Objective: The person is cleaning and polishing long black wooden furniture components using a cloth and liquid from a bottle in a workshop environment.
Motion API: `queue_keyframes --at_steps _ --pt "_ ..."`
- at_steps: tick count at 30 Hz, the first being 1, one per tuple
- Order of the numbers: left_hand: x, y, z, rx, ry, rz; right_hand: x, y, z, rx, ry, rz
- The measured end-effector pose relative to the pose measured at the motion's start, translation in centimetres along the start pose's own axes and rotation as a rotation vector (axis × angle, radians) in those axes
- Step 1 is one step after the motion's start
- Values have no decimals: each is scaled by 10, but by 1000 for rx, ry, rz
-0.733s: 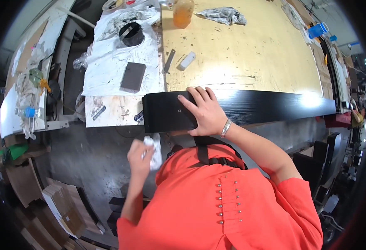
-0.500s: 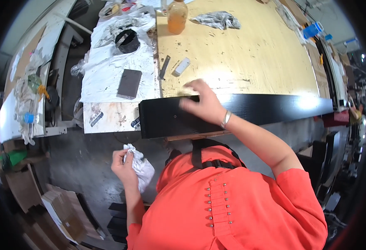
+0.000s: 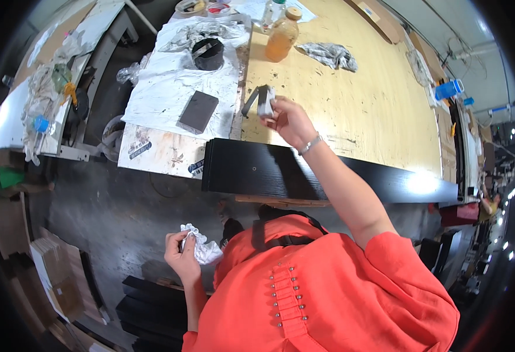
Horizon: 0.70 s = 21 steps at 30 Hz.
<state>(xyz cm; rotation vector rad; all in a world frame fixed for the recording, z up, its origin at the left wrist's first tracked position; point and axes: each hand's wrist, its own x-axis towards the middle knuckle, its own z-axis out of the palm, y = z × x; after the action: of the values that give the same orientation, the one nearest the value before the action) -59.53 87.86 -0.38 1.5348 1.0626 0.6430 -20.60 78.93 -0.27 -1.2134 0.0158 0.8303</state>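
Observation:
My right hand point(image 3: 293, 122) reaches over the yellow tabletop and grips a small grey-and-white block point(image 3: 264, 102) between thumb and fingers. A thin dark strip point(image 3: 250, 102) lies just left of that block. On my near side of the table, a long black board point(image 3: 234, 167) runs along the edge, under my right forearm. My left hand point(image 3: 182, 256) is low, off the table, closed around a crumpled white cloth point(image 3: 207, 251).
A dark brown rectangular block point(image 3: 199, 112) and a black round container point(image 3: 207, 56) stand on white sheeting at left. Behind are an orange-liquid bottle point(image 3: 281, 38), a clear bottle point(image 3: 273, 13) and a stained rag point(image 3: 330, 55). Black boards point(image 3: 152, 305) lie below left.
My right hand has gone from above the black board to the small block and taken hold of it, tilting it. My left hand still holds the cloth. The view has shifted.

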Motion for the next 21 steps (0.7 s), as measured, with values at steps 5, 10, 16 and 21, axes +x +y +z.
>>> queue_keyframes --at_steps 5,10,16,21 --pt "0 1 2 -33 -6 0 -38 8 31 274 -302 195" --pt "1 -3 1 -21 -22 1 -54 4 71 -287 -329 77" --pt "7 22 41 321 -270 470 -83 33 106 -1297 -619 -771" --pt "8 22 84 456 -397 648 -54 46 105 -1392 -761 -882"
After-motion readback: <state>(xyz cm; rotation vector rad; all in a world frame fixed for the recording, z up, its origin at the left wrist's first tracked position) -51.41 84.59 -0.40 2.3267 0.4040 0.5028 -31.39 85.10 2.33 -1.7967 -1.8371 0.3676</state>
